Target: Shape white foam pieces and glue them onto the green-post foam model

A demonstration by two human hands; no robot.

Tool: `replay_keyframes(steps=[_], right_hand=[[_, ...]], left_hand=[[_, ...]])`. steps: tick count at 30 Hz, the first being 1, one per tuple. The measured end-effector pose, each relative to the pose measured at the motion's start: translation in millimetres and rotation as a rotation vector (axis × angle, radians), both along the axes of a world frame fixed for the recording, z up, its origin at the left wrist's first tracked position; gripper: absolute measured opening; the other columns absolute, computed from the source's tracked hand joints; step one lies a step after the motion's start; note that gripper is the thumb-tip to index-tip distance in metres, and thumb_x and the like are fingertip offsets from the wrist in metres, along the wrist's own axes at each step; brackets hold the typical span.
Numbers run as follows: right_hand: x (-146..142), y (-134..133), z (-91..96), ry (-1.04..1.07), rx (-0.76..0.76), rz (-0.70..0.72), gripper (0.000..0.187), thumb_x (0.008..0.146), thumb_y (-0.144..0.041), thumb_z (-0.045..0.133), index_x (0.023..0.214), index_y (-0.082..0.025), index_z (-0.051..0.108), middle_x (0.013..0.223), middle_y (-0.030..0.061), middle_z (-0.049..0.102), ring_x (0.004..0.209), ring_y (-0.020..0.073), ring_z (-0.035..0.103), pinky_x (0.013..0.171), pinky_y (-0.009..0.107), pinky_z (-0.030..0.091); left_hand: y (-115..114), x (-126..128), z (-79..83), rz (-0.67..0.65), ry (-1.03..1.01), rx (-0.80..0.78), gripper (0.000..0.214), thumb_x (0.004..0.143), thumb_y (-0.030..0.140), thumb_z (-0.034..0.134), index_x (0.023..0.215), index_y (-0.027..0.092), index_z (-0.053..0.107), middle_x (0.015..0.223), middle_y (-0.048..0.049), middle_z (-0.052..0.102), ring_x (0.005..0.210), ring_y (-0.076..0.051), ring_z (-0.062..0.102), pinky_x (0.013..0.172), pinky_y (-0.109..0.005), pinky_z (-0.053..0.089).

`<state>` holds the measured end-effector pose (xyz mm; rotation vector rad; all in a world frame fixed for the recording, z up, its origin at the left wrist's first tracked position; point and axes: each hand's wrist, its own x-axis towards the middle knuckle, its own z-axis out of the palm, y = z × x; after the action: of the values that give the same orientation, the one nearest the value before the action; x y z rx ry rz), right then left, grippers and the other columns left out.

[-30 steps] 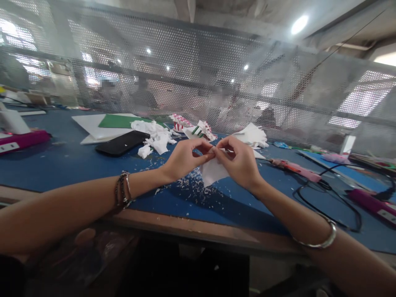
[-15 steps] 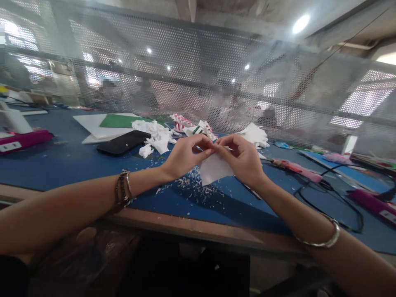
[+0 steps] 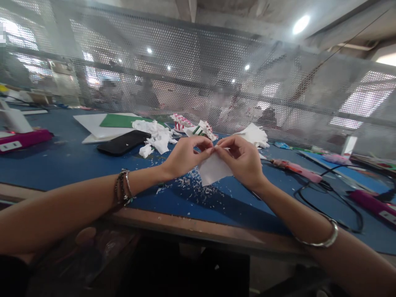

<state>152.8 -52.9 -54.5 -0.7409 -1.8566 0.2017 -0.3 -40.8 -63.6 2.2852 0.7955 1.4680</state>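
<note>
Above the blue tabletop [image 3: 74, 169], a small white sheet [image 3: 214, 171] hangs from my fingertips, probably paper by its look. My left hand [image 3: 187, 156] pinches its upper edge between thumb and forefinger. Right beside it, my right hand [image 3: 244, 159] pinches the same edge, so the fingertips of both hands meet. The pinched part of the sheet is hidden by the fingers. Under the sheet lie many tiny white scraps [image 3: 198, 192] scattered over the table. A heap of crumpled white pieces [image 3: 159, 134] is just beyond my left hand.
A black phone-like slab [image 3: 123, 142] and green sheet [image 3: 128, 121] lie left. Behind my hands are small red-and-white striped pieces [image 3: 182, 122] and white sheets [image 3: 255, 134]. Rightward are a pink-handled corded tool [image 3: 297, 169] and purple power strip [image 3: 371, 206]. A perforated screen [image 3: 185, 62] stands behind.
Both hands stay almost in place, with only slight finger shifts along the pinched edge. The sheet hangs nearly as before.
</note>
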Motion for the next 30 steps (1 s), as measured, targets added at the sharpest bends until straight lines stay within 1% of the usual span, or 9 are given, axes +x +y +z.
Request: replay_keyframes(steps=[3, 5, 8, 11, 14, 18, 21, 26, 30], right_hand=[[0, -1, 0.9, -0.023, -0.013, 0.009, 0.008, 0.07, -0.019, 0.056, 0.065, -0.018, 0.05, 0.07, 0.0003, 0.057, 0.066, 0.0103, 0.054, 0.06, 0.026, 0.043], [0, -2, 1.4, -0.019, -0.023, 0.021, 0.008, 0.07, -0.02, 0.056, 0.065, -0.018, 0.05, 0.07, 0.0002, 0.058, 0.065, 0.0101, 0.054, 0.06, 0.027, 0.042], [1, -3, 2.7, -0.006, -0.035, 0.04, 0.008, 0.069, -0.019, 0.056, 0.064, -0.018, 0.049, 0.069, -0.0001, 0.057, 0.064, 0.0099, 0.053, 0.059, 0.026, 0.042], [0, -4, 3.6, -0.003, -0.032, 0.037, 0.008, 0.069, -0.017, 0.055, 0.064, -0.018, 0.049, 0.068, -0.0005, 0.057, 0.065, 0.0099, 0.053, 0.06, 0.026, 0.042], [0, -3, 2.5, 0.001, -0.024, 0.036, 0.009, 0.069, -0.016, 0.055, 0.063, -0.018, 0.048, 0.069, -0.0005, 0.057, 0.066, 0.0101, 0.053, 0.062, 0.027, 0.042], [1, 0, -1.2, -0.002, -0.035, 0.045, 0.007, 0.069, -0.018, 0.055, 0.065, -0.018, 0.049, 0.071, 0.0002, 0.056, 0.067, 0.0102, 0.054, 0.063, 0.028, 0.043], [1, 2, -2.8, -0.001, -0.048, 0.038, 0.007, 0.07, -0.019, 0.055, 0.066, -0.019, 0.049, 0.072, -0.0002, 0.056, 0.067, 0.01, 0.054, 0.064, 0.028, 0.043], [1, 2, -2.5, -0.006, -0.073, 0.048, 0.007, 0.069, -0.02, 0.055, 0.066, -0.018, 0.049, 0.072, 0.0003, 0.056, 0.067, 0.0101, 0.054, 0.062, 0.027, 0.043], [-1, -2, -1.2, 0.012, -0.108, 0.063, 0.008, 0.068, -0.018, 0.056, 0.065, -0.018, 0.049, 0.071, -0.0002, 0.057, 0.065, 0.0094, 0.054, 0.06, 0.025, 0.043]], left_hand=[[2, -2, 2.5, -0.023, 0.063, 0.016, 0.015, 0.074, 0.024, 0.048, 0.073, 0.011, 0.057, 0.068, -0.0017, 0.06, 0.062, -0.007, 0.053, 0.054, -0.016, 0.042], [4, -3, 3.5, -0.07, 0.079, 0.006, 0.014, 0.074, 0.023, 0.047, 0.072, 0.012, 0.055, 0.065, -0.0003, 0.057, 0.059, -0.006, 0.05, 0.052, -0.016, 0.04], [7, -4, 3.8, -0.155, 0.046, -0.026, 0.011, 0.074, 0.022, 0.046, 0.071, 0.013, 0.052, 0.062, 0.0018, 0.052, 0.056, -0.005, 0.047, 0.051, -0.016, 0.04], [7, -5, 3.6, -0.201, 0.01, -0.069, 0.011, 0.072, 0.024, 0.051, 0.072, 0.014, 0.05, 0.064, 0.002, 0.051, 0.057, -0.006, 0.048, 0.053, -0.016, 0.041], [7, -7, 3.4, -0.174, 0.057, -0.028, 0.016, 0.072, 0.028, 0.055, 0.071, 0.013, 0.051, 0.066, 0.0004, 0.054, 0.062, -0.007, 0.052, 0.059, -0.018, 0.043], [7, -8, 3.8, -0.078, 0.18, 0.116, 0.016, 0.077, 0.028, 0.05, 0.075, 0.012, 0.055, 0.069, -0.0023, 0.058, 0.066, -0.009, 0.054, 0.062, -0.02, 0.042], [9, -9, 4.7, -0.06, 0.22, 0.145, 0.017, 0.078, 0.027, 0.048, 0.077, 0.013, 0.056, 0.07, -0.0024, 0.059, 0.065, -0.009, 0.053, 0.061, -0.02, 0.041], [12, -8, 6.5, -0.159, 0.202, -0.005, 0.016, 0.077, 0.028, 0.046, 0.075, 0.015, 0.054, 0.069, -0.0008, 0.056, 0.062, -0.008, 0.05, 0.056, -0.019, 0.04], [16, -9, 7.0, -0.268, 0.148, -0.162, 0.011, 0.073, 0.024, 0.046, 0.069, 0.016, 0.052, 0.061, 0.002, 0.05, 0.054, -0.007, 0.045, 0.051, -0.018, 0.037]])
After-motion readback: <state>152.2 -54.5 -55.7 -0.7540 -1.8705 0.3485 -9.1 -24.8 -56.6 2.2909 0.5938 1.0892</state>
